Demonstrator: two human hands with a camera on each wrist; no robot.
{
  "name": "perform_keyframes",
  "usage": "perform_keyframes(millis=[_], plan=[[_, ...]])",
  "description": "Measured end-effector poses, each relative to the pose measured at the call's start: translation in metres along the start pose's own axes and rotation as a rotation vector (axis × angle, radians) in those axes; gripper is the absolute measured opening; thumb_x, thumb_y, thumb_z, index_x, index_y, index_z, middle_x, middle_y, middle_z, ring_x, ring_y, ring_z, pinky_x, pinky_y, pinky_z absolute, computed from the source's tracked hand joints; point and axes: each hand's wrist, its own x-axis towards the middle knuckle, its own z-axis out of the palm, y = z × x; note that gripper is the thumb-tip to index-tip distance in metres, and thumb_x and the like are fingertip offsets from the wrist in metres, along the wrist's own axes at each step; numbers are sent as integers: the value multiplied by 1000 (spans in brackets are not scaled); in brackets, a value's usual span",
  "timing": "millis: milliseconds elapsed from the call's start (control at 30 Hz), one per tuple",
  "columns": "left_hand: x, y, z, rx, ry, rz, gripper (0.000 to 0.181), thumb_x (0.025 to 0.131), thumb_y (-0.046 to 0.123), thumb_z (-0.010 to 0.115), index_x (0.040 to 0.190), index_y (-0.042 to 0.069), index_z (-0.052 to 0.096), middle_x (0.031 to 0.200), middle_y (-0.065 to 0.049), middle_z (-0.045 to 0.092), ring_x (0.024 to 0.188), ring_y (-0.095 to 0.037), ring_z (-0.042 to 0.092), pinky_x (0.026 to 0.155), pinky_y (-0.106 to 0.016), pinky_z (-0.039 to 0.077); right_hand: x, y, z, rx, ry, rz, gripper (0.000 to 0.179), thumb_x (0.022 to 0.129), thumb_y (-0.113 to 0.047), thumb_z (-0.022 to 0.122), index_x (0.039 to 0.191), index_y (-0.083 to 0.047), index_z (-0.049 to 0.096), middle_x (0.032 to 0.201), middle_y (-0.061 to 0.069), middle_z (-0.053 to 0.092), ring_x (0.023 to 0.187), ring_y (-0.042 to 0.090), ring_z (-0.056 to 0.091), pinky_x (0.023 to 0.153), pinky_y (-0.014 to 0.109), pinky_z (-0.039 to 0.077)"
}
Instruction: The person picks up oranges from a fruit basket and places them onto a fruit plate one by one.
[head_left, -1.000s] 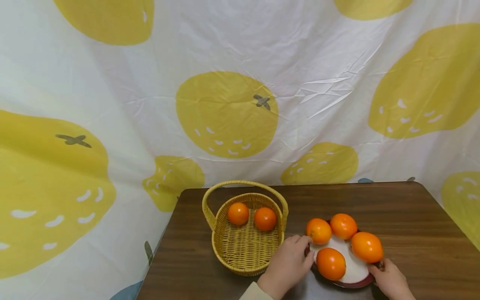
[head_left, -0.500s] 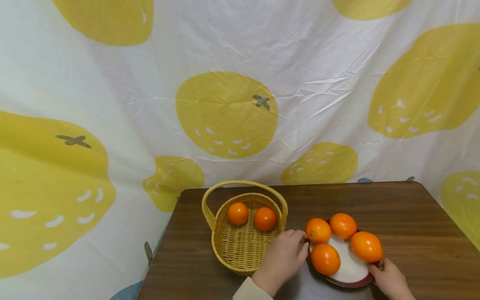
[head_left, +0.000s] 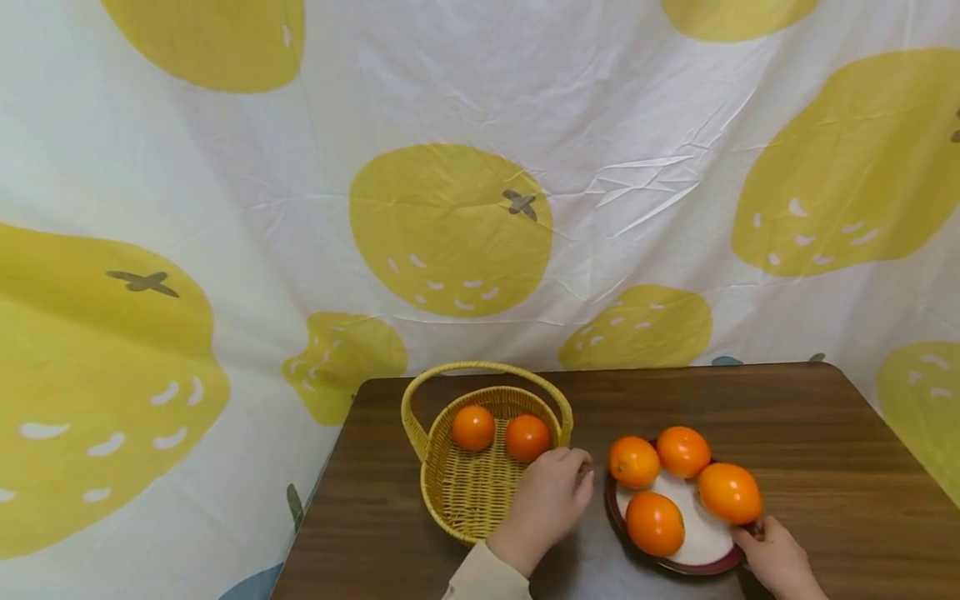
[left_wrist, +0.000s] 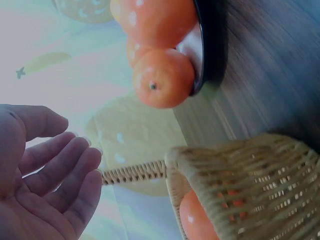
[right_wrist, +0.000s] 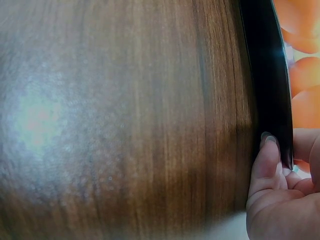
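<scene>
Now the left hand hovers farther from the plate.

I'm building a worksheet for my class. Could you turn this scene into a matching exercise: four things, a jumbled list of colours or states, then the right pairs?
Column one
1. basket
2. plate
3. right grip
4. tabletop

Column two
A. dark brown with a wood grain
B. pinching the plate's edge
C. woven, with two orange fruits showing inside
D. white inside, bearing four orange fruits

Right pairs: 1-C, 2-D, 3-B, 4-A
</scene>
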Motion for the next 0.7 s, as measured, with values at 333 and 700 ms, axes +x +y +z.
perform_keyframes(millis=[333,700], plan=[[2,-13,-3,26,-14,-34,7,90,20,72,95,16,73,86,5,70,76,-9,66,68,-18,54,0,-1,0,7,-11,2,38,100,-29,51,100,9,51,85,17,63,73,20,65,64,34,49],[3,-24,-10,19,-35,-58,10,93,19,69,101,14,72,90,2,70,80,-13,67,72,-23,56,2,-1,0,-4,-24,21,40,101,-31,51,102,9,50,87,19,63,75,22,64,66,36,49]])
